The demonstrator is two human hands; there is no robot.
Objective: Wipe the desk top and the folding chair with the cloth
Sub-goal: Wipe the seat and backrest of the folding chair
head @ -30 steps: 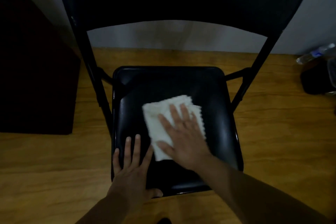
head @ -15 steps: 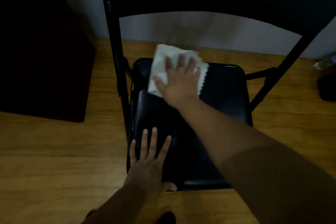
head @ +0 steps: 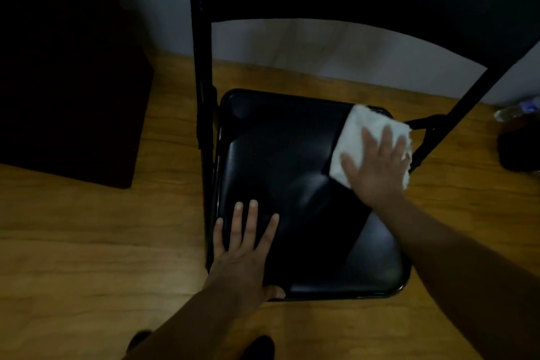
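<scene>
A black folding chair [head: 292, 172] stands on the wooden floor, its glossy seat facing me and its dark backrest across the top of the view. A folded white cloth [head: 361, 131] lies at the seat's far right corner. My right hand [head: 377, 166] presses flat on the cloth with fingers spread, covering its lower half. My left hand [head: 242, 254] rests flat on the seat's near left corner, thumb hooked under the front edge.
A dark desk or cabinet [head: 64, 67] fills the left side. A plastic bottle [head: 517, 108] and a dark bag [head: 520, 146] lie on the floor at the right. A pale wall runs behind the chair. My shoes [head: 257, 345] show at the bottom edge.
My right hand slid the cloth from the seat's middle up to the far left, then across to the far right corner. My left hand stayed planted on the near left corner.
</scene>
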